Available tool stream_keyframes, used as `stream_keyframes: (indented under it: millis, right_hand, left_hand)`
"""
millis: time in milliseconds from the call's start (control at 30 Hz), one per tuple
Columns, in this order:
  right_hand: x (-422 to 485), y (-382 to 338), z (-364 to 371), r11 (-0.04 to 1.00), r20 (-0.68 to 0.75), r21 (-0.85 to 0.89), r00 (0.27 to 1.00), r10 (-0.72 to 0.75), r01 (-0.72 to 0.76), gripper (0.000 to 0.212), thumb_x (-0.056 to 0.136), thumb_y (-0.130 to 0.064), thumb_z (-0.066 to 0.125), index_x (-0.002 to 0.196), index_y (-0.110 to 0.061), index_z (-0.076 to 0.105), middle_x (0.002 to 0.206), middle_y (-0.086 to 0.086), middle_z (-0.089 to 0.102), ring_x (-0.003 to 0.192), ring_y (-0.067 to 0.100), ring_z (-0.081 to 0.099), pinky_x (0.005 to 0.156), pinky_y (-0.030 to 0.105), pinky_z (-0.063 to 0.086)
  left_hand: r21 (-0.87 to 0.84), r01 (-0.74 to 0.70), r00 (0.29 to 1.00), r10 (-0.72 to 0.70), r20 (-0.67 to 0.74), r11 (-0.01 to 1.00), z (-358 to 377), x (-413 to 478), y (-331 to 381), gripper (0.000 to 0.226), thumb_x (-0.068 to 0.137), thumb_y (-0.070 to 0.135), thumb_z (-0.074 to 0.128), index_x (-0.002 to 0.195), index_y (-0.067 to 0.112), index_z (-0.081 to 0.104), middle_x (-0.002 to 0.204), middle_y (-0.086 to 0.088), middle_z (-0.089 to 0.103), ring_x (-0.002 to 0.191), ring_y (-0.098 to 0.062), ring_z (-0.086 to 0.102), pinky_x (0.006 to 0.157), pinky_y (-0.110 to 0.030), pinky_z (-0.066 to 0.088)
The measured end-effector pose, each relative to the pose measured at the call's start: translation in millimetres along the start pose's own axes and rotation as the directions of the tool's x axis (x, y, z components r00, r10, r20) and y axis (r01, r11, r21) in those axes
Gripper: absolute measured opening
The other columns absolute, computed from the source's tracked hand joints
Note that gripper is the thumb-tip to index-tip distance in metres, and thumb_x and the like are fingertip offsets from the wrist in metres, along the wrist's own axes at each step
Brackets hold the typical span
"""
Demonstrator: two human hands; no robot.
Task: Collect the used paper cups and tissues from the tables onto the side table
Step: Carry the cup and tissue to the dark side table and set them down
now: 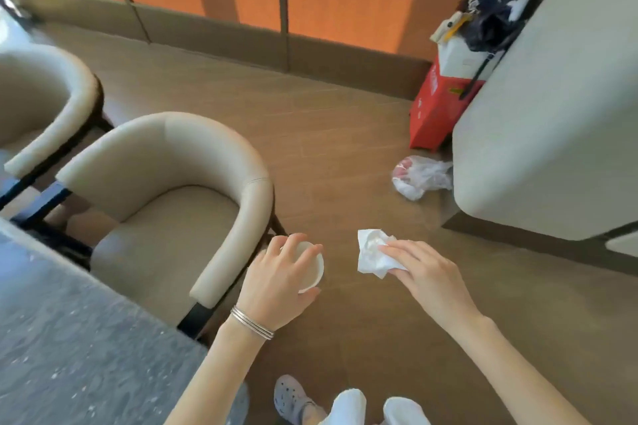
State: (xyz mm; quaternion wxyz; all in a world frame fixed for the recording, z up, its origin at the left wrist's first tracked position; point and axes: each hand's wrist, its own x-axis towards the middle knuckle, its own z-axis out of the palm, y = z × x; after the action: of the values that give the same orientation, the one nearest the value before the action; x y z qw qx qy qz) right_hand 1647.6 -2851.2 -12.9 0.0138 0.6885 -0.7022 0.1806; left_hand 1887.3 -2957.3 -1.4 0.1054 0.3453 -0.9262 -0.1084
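My left hand [276, 281], with silver bangles on its wrist, grips a white paper cup [312, 269] from above, fingers wrapped around the rim. The cup hangs in the air over the wooden floor, beside the arm of a beige chair. My right hand [424, 271] pinches a crumpled white tissue [371, 252] between thumb and fingers, also held above the floor. The two hands are level, about a hand's width apart.
A grey speckled table [69, 338] fills the lower left. Two beige tub chairs [179, 190] stand along it. At the right is a white counter [552, 114], with a red paper bag [438, 110], a black bag [490, 17] and a crumpled plastic bag [419, 176] by it.
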Motion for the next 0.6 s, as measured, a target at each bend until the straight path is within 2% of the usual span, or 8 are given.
stream_keyframes:
  millis: [133,333,467,600]
  right_hand:
    - [-84,76,-38,0.979,-0.033,-0.012,0.979,0.201,-0.202,0.052,0.057,-0.010,0.086,0.104,-0.022,0.069,0.103,-0.011,0.067,0.090,0.007,0.056,0.058,0.018,0.048]
    - [-195,173,-97,0.897,-0.085,-0.053,0.897,0.434,-0.439,0.055,0.052,-0.006,0.087,0.102,-0.022,0.070,0.101,-0.011,0.067,0.087,0.008,0.060,0.055,0.014,0.043]
    - [-258,229,-138,0.817,-0.149,-0.080,0.817,0.557,-0.572,0.054,0.051,-0.004,0.088,0.099,-0.021,0.070,0.099,-0.009,0.068,0.083,0.012,0.064,0.050,0.017,0.045]
    - [-313,270,-178,0.700,-0.228,-0.058,0.693,0.684,-0.711,0.051,0.057,-0.003,0.085,0.102,-0.022,0.069,0.102,-0.010,0.067,0.086,0.013,0.064,0.049,0.019,0.044]
  left_hand:
    - [0.028,-0.199,0.976,0.195,0.102,0.980,31,55,89,0.066,0.047,0.044,0.084,0.106,0.025,0.060,0.109,0.002,0.060,0.085,-0.023,0.058,0.048,-0.030,0.049]
    - [-0.003,-0.429,0.889,0.422,0.175,0.904,83,127,242,0.060,0.050,0.044,0.080,0.104,0.025,0.061,0.106,0.004,0.060,0.083,-0.022,0.057,0.046,-0.028,0.047]
    - [-0.055,-0.549,0.819,0.550,0.166,0.834,110,167,344,0.060,0.056,0.045,0.078,0.109,0.025,0.060,0.108,0.002,0.060,0.085,-0.022,0.057,0.049,-0.031,0.048]
    - [-0.101,-0.686,0.710,0.693,0.127,0.721,125,196,437,0.060,0.054,0.042,0.082,0.107,0.023,0.059,0.106,0.001,0.061,0.085,-0.023,0.058,0.049,-0.030,0.048]
